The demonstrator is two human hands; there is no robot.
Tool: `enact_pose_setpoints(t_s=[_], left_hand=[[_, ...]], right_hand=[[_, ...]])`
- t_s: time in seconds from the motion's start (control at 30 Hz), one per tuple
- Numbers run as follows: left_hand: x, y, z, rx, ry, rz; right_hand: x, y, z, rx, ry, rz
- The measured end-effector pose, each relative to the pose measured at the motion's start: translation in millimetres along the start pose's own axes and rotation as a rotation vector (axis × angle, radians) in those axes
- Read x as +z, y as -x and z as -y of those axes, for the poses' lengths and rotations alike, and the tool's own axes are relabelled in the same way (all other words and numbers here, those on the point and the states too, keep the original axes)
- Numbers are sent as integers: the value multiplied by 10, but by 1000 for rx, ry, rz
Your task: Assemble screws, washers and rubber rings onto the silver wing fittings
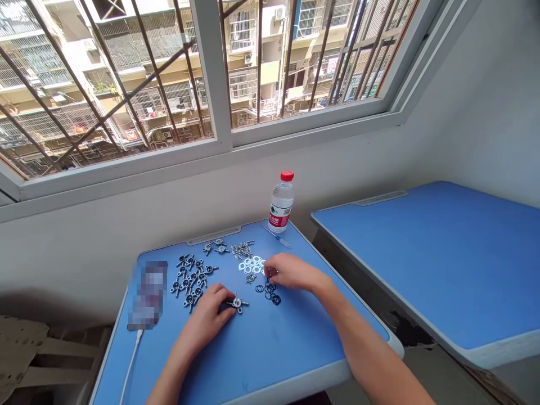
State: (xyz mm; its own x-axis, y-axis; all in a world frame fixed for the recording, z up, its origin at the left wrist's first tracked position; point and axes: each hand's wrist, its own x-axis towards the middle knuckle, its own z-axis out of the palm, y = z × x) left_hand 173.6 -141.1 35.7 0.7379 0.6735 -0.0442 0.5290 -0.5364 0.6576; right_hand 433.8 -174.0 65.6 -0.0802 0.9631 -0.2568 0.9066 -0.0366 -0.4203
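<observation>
My left hand (213, 308) rests on the blue table, thumb and forefinger closed on a side arm of a small metal fitting (237, 304) with a round centre and thin stems. My right hand (291, 271) reaches over the small parts, its fingertips bent down and together between the silver flange plates (254, 262) and the black rubber rings (272, 293). What those fingertips grip, if anything, is too small to make out. Beside them lies a little heap of screws (251, 278).
Many similar metal fittings (194, 277) lie at the left, with a few more (219, 245) behind. Thin metal pins (243, 249), a blue screwdriver (276, 236) and a water bottle (280, 205) are toward the back. A phone (147, 295) with a white cable (131, 360) lies left.
</observation>
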Motion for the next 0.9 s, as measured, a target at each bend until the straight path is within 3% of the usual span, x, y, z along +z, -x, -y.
enact_pose_setpoints(t_s=[0.33,0.57,0.73,0.8,0.9], left_hand=[[20,-12,53,5,-4,15],[10,-4,25,-2,-10,1],[25,0,44,12,-6,-10],[28,2,55,6,-7,-9],[19,6,57,4,2,-48]], right_hand=[[54,16,77,-12,9,68],[58,-13,11,-13,-57,38],[15,-14,-51,-40,-139,-55],[24,-28,-23,-63,-220,-102],[117,-76,105,-108,-524,-171]])
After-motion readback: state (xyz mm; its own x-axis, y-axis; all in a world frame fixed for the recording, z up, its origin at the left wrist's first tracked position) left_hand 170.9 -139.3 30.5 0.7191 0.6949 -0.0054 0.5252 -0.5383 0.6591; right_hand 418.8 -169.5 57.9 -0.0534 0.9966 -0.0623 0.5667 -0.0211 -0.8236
